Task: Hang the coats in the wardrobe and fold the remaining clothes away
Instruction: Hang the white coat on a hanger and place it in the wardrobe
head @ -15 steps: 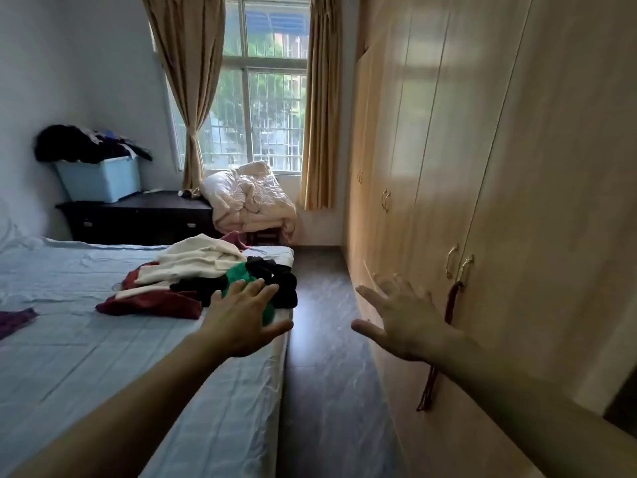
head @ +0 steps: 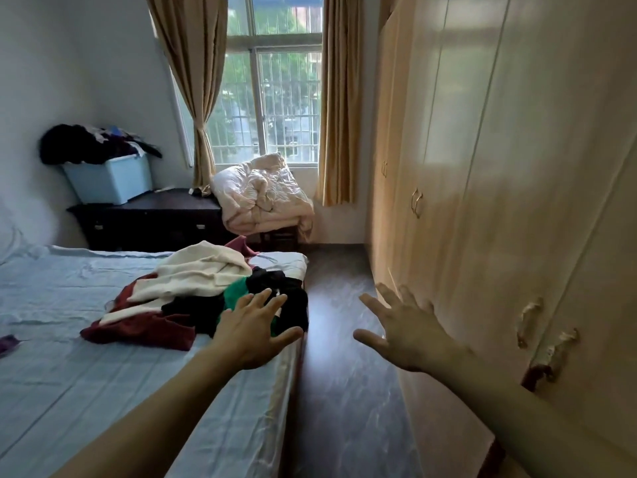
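Observation:
A heap of clothes lies on the bed (head: 69, 357) near its far right corner: a cream garment (head: 203, 270) on top, a dark red one (head: 138, 331) at the front, black pieces (head: 275, 281) and a green one (head: 238, 293). My left hand (head: 251, 331) reaches out over the bed's right edge with fingers spread, just short of the heap, holding nothing. My right hand (head: 403, 331) is stretched forward over the floor, fingers spread and empty, beside the shut wooden wardrobe (head: 499, 167). A dark red strap (head: 532, 374) hangs from a near wardrobe handle.
A narrow dark floor aisle (head: 337, 374) runs between bed and wardrobe. At the back stand a dark dresser (head: 155, 219) with a blue bin (head: 110, 181) heaped with clothes, and a bundled quilt (head: 262, 194) on a stool under the window.
The view has shifted slightly closer and lower. Both hands stay stretched forward with spread fingers; the right hand has drifted a little away from the wardrobe handles.

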{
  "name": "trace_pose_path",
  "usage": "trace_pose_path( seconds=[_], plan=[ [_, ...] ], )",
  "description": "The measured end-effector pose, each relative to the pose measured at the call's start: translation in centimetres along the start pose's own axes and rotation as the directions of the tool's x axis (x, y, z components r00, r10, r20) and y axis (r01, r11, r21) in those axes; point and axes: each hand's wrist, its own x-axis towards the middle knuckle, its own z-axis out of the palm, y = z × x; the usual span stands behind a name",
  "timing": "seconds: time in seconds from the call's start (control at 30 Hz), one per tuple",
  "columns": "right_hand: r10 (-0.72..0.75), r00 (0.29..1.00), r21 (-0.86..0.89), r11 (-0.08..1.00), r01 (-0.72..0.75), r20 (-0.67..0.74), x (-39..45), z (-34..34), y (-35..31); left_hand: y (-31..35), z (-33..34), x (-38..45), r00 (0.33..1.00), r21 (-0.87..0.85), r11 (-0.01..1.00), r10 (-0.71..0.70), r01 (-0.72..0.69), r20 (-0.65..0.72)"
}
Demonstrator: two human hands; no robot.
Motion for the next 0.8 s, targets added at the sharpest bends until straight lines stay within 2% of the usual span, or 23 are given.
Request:
trace_pose_path(
  seconds=[0.27,0.4,0.53,0.8],
  plan=[
    [-0.012,0.999,0.025,1.000,0.011,0.035,15.5,3.2,2.0,-4.3,5.3,15.2,1.000,-0.045,0.999,-0.019,0.019,-0.004],
    [0.023,0.995,0.032,0.999,-0.026,0.099,23.6,2.6,2.4,-6.9,6.7,23.9,1.000,-0.094,0.996,-0.008,0.008,-0.003],
    [0.041,0.994,0.033,0.998,-0.044,0.099,31.6,1.9,3.8,-8.9,7.6,31.9,1.000,-0.116,0.993,-0.004,0.002,-0.019],
    [0.023,0.991,0.095,0.995,-0.036,0.134,45.8,6.2,8.2,-10.8,10.9,44.9,1.000,-0.069,0.998,-0.010,0.012,0.026]
  ],
)
